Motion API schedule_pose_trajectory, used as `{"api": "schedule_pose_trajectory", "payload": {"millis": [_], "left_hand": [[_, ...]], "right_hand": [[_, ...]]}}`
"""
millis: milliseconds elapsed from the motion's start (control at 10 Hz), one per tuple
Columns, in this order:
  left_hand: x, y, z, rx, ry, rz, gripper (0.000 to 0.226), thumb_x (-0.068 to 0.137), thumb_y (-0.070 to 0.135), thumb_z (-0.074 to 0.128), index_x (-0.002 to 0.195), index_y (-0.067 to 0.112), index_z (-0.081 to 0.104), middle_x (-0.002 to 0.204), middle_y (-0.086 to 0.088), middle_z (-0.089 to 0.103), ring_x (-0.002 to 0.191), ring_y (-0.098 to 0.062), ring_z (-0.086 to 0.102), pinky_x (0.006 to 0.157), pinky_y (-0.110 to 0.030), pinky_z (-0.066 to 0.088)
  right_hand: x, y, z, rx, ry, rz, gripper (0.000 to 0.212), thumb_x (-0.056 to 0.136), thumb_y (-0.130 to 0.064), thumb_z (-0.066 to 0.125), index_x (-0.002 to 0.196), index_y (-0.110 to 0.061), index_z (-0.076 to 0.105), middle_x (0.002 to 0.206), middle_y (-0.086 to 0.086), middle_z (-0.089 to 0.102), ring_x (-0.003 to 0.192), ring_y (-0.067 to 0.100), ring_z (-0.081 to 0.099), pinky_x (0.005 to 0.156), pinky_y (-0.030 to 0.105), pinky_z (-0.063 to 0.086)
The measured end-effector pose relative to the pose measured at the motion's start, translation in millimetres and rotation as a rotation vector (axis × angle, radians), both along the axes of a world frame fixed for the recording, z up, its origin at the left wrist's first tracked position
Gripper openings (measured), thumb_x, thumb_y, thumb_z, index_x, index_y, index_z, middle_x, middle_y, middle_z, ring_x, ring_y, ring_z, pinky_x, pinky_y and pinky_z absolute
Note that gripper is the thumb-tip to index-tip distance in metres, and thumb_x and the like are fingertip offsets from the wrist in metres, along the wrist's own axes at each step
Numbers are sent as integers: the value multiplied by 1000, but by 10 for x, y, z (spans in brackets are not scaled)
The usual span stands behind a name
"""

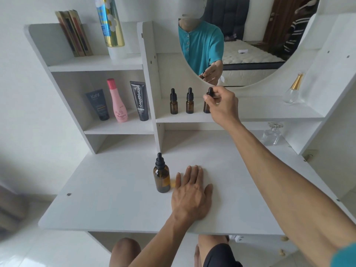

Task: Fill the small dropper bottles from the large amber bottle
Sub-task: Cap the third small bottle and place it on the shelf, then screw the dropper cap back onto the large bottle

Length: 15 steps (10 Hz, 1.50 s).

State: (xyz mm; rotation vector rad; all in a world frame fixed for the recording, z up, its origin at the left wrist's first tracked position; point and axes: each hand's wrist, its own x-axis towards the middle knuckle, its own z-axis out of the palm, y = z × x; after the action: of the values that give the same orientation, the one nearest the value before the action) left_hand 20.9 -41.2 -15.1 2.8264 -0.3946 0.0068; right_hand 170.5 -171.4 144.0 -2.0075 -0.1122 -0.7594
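**Right hand on the third dropper bottle, large bottle waiting on the desk**

The large amber glass bottle with a black dropper cap (161,175) stands upright on the white desk top (115,189), capped. The left hand (190,193) lies flat just at its 3 o'clock, fingers straight and holding nothing; whether the little finger touches the glass is hard to tell.

At 12 o'clock, on the white shelf under the round mirror (250,41), stand three small amber dropper bottles. The left one (173,102) and middle one (190,101) are free. The right hand (223,105) covers most of the rightmost small bottle (206,106), fingers curled around its black cap; its right side is hidden.
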Motion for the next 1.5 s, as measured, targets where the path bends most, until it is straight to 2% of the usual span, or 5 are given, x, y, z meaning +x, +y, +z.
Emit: {"api": "schedule_pose_trajectory", "payload": {"millis": [500,800,1200,1300,1500], "left_hand": [[-6,-5,15,1,16,3,67,103,52,14,159,17,2,166,3,-1,152,-15,-9,122,-42,-9],[0,3,25,-11,17,-4,67,102,53,16,159,17,3,167,3,0,153,-15,-8,122,-42,-9],[-183,199,-24,-229,-97,-75,52,102,42,38,144,13,46,155,-1,41,147,-19,27,122,-39,20],[-361,336,-15,-402,-227,-26,39,96,43,49,121,18,65,126,6,64,122,-11,53,97,-27,47],[-550,717,41,-623,-485,126,17,89,38,65,81,23,61,84,12,62,74,-5,57,58,-24,47]], "right_hand": [[32,-17,-50,-15,15,16,21,86,-23,74,105,-15,70,86,-7,70,71,3,64,85,37,57],[-78,-55,-107,39,56,-20,65,77,-33,83,134,-15,56,119,3,66,104,13,63,96,27,52],[-1111,107,-651,213,59,67,25,88,-13,74,108,-25,65,93,-11,67,84,1,64,72,12,52],[-1320,223,-783,215,124,123,22,88,-13,73,106,-24,67,91,-10,69,82,1,65,70,13,53],[-1487,557,-844,185,219,259,19,88,-16,74,106,-21,69,90,-9,71,79,-2,63,67,13,52]]}}
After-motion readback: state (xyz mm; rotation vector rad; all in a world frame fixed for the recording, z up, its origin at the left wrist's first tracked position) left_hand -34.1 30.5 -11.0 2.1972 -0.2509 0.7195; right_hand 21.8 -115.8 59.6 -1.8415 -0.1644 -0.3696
